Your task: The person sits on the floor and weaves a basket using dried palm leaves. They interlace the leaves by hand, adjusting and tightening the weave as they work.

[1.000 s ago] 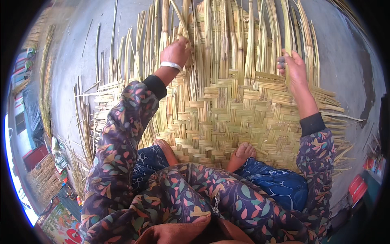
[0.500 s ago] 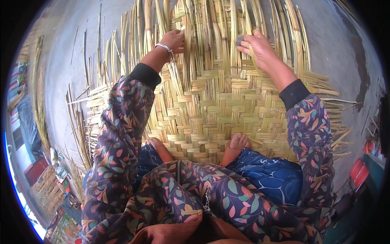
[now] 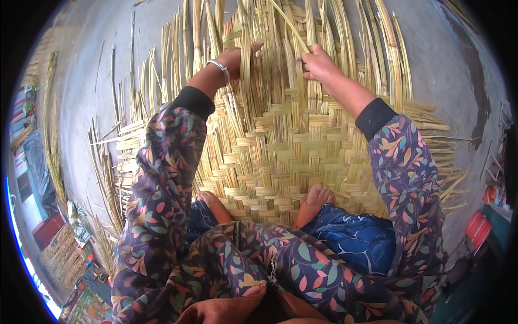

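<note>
A partly woven mat (image 3: 302, 146) of flat, split cane strips lies before my feet, its loose ends running away from me. My left hand (image 3: 232, 60), with a metal bangle at the wrist, is closed about a bundle of raised cane strips (image 3: 245, 65); its fingers are partly hidden behind them. To its right, my right hand (image 3: 319, 65) pinches a thin greenish cane strip (image 3: 291, 28) that slants up to the far left. Beneath both hands, more loose strips lie lengthwise over the weave.
My bare feet (image 3: 315, 201) rest on the mat's near part. Strip ends (image 3: 440, 127) stick out at both sides over the grey floor (image 3: 86, 108). Long stalks (image 3: 52, 119) lie at far left, near a blue plastic sheet (image 3: 39, 162). A red container (image 3: 477, 229) stands at right.
My right hand has moved left, toward my left hand, and the thin strip in it now slants to the far left. My left hand has shifted slightly, with a finger now showing past the raised strips.
</note>
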